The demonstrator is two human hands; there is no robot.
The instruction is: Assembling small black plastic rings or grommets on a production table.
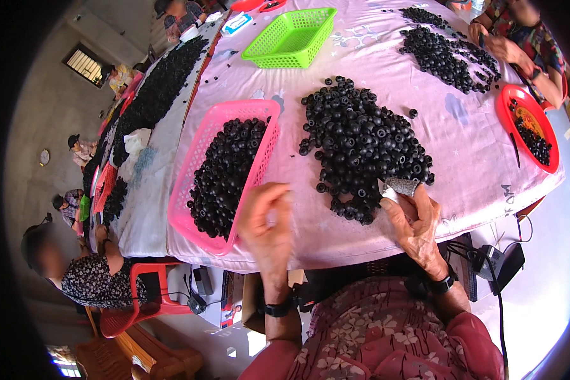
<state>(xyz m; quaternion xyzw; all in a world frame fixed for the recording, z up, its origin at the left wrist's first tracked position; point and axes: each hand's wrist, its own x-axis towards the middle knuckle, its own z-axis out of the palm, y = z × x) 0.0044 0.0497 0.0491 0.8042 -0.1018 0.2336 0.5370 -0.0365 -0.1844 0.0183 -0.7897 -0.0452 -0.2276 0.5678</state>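
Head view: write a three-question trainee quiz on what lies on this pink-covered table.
1. True or false: the pink basket holds black ring-shaped parts.
2. Which hand holds a small grey piece? A) left hand B) right hand
3. Fill in: the green basket at the far side of the table looks ____.

Key
1. True.
2. B; it sits pinched at the near edge of the loose black pile.
3. Empty.
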